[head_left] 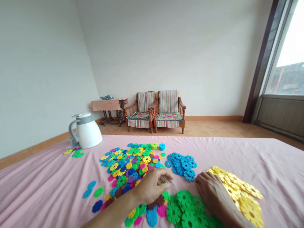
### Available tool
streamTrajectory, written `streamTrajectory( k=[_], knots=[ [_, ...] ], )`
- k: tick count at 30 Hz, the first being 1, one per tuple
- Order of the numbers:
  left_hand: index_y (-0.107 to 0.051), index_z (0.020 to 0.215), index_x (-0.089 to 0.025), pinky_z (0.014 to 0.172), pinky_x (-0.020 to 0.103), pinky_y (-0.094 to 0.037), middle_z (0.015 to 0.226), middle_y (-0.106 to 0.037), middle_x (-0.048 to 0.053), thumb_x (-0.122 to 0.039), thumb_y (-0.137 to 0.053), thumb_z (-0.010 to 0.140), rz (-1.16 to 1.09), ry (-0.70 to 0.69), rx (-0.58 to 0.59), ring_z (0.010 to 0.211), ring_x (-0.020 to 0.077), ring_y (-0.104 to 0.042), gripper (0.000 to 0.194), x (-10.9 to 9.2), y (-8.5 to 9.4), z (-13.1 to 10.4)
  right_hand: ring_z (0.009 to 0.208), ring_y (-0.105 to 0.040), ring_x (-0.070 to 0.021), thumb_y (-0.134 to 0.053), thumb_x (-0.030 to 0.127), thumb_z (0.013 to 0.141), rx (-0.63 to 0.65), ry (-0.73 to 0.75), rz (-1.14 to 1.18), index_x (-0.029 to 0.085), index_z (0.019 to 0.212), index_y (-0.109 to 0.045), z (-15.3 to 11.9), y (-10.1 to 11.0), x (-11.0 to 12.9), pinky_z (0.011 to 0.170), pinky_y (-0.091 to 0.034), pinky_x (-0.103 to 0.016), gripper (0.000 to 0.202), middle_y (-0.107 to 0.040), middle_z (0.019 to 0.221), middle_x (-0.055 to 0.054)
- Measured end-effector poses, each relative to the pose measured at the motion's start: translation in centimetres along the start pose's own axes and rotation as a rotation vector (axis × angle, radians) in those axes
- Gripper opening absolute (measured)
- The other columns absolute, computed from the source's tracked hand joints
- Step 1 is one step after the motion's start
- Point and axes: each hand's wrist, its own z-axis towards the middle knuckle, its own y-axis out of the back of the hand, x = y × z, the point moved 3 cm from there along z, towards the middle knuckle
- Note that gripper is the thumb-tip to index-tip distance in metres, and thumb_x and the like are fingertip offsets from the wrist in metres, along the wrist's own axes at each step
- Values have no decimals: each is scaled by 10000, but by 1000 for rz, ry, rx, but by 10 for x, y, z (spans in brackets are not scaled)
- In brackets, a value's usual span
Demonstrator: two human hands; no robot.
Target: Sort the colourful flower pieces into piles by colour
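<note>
My left hand (pixel 153 186) is curled over the right side of a mixed heap of notched plastic building discs (pixel 129 164). A thin green edge shows between its fingers, apparently a green disc held edge-on. My right hand (pixel 211 193) is low, with fingers bent down and pressed together; whatever they hold is hidden. It lies between a pile of yellow discs (pixel 251 207), a pile of blue discs (pixel 181 164) and a pile of green discs (pixel 185 210), covering part of the green one.
A white and grey jug (pixel 89 133) stands at the left of the pink cloth (pixel 237 152), with a few discs beside it. Small stacks of lime discs (pixel 154 145) and blue discs (pixel 162 146) stand behind the heap. Two wooden armchairs (pixel 168 104) are beyond the table.
</note>
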Motion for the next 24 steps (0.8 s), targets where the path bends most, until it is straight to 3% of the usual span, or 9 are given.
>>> streamTrajectory(
  k=[3, 5, 8, 11, 14, 17, 21, 24],
  knots=[
    [-633, 838, -170, 670, 225, -431, 855, -639, 20, -125, -479, 720, 261, -24, -101, 779, 147, -580, 198, 13, 34, -5, 727, -517, -179, -360, 230, 890, -5, 12, -13, 211, 708, -569, 0, 1, 1, 684, -330, -329, 277, -598, 744, -28],
    [-617, 817, -182, 682, 235, -418, 854, -619, 9, -136, -489, 709, 413, -12, -99, 756, 147, -565, 173, 27, 61, -14, 719, -519, -177, -369, 225, 886, -11, 24, -27, 212, 703, -568, 0, 1, 1, 678, -330, -326, 271, -599, 738, -29],
    [-582, 782, -199, 645, 255, -388, 782, -575, -3, -151, -539, 645, 637, 105, -107, 716, 171, -537, 152, 54, 99, -34, 703, -518, -174, -376, 209, 881, -25, 33, -48, 210, 689, -564, 0, 0, 0, 666, -327, -322, 269, -598, 720, -30],
    [-540, 735, -207, 629, 268, -358, 767, -546, 11, -170, -612, 582, 723, 176, -155, 729, 196, -518, 173, 80, 121, -54, 699, -517, -176, -379, 209, 879, -28, 38, -50, 209, 685, -562, 0, -1, 0, 659, -323, -322, 267, -596, 715, -32],
    [-502, 699, -209, 578, 258, -326, 715, -530, 2, -198, -664, 543, 700, 181, -219, 653, 162, -479, 225, 96, 125, -65, 703, -516, -177, -377, 225, 883, -33, 42, -37, 211, 691, -562, 0, 0, 1, 663, -321, -324, 267, -595, 725, -30],
    [-500, 654, -211, 524, 232, -298, 647, -520, -25, -232, -672, 527, 623, 130, -279, 588, 125, -437, 215, 99, 121, -67, 704, -513, -174, -375, 236, 887, -42, 53, -31, 212, 701, -562, -1, 1, 1, 667, -318, -323, 265, -594, 732, -29],
    [-525, 596, -218, 478, 214, -290, 542, -501, -52, -260, -634, 573, 410, 118, -335, 510, 109, -422, 119, 81, 119, -63, 699, -511, -168, -385, 225, 882, -43, 65, -41, 208, 702, -561, -1, 2, 1, 661, -314, -318, 252, -595, 732, -30],
    [-535, 595, -226, 452, 211, -308, 489, -502, -52, -246, -602, 621, 187, 141, -273, 470, 113, -442, 74, 58, 112, -54, 703, -513, -169, -389, 233, 881, -37, 61, -38, 210, 703, -562, -2, 2, 1, 660, -315, -316, 250, -594, 734, -29]
  ],
)
